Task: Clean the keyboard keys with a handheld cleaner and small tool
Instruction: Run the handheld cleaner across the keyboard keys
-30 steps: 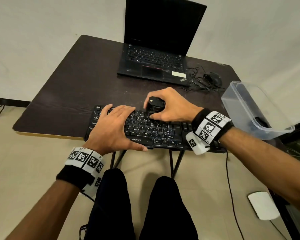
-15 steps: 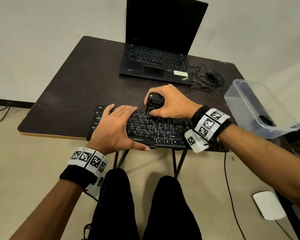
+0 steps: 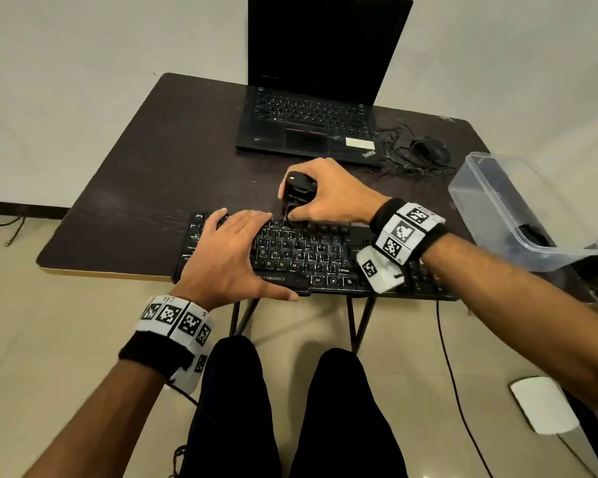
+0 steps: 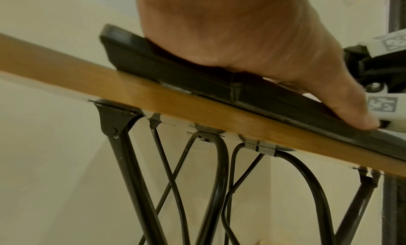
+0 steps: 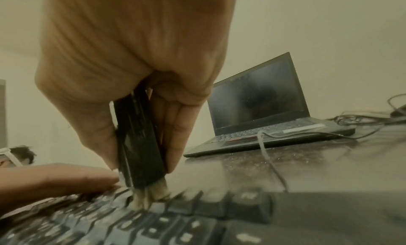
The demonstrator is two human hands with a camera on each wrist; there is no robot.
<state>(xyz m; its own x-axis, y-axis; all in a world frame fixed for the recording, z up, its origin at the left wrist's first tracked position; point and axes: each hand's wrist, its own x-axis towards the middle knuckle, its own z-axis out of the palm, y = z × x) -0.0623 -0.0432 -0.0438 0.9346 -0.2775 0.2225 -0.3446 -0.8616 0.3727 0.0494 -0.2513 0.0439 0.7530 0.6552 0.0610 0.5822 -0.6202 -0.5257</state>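
A black keyboard lies along the near edge of the dark table. My left hand lies flat on the keyboard's left half with straight fingers, its thumb along the front edge; the left wrist view shows the palm pressing on the keyboard. My right hand grips a black handheld cleaner upright over the top key row. In the right wrist view the cleaner stands between thumb and fingers, and its pale bristles touch the keys.
An open black laptop sits at the back of the table, with a mouse and tangled cable to its right. A clear plastic box stands at the table's right edge. A white object lies on the floor.
The right hand has carried the cleaner a little away from me, from the middle key rows to the top row. The left hand has stayed flat on the keyboard.
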